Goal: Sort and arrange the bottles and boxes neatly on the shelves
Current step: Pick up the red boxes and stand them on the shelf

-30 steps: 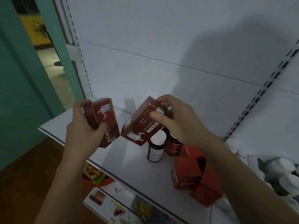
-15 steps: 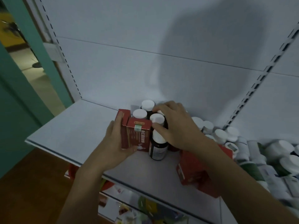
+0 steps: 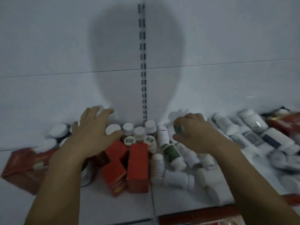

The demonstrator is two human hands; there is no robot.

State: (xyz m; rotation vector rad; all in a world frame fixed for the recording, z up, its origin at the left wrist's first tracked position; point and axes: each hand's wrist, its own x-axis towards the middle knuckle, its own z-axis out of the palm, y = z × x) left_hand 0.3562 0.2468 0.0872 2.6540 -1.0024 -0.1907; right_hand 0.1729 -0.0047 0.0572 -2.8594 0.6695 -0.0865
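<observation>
My left hand (image 3: 92,130) hovers with spread fingers over white-capped bottles (image 3: 128,127) standing at the back of the white shelf (image 3: 113,207); it holds nothing. My right hand (image 3: 194,132) curls its fingers round a small green-labelled bottle (image 3: 178,129) just above a heap of lying white bottles (image 3: 178,177). Another green-labelled bottle (image 3: 172,154) lies below it. Red boxes (image 3: 138,166) stand in front of the upright bottles, between my two forearms.
More red boxes (image 3: 24,166) lie at the far left, and others (image 3: 285,122) at the far right. White bottles (image 3: 253,127) lie piled along the right side. A slotted upright (image 3: 142,62) runs down the back panel. The shelf's front strip is bare.
The view has swung right along the shelf. My left hand let go of the red box and now hovers open. My right hand left the dark bottle and grips a green-labelled one.
</observation>
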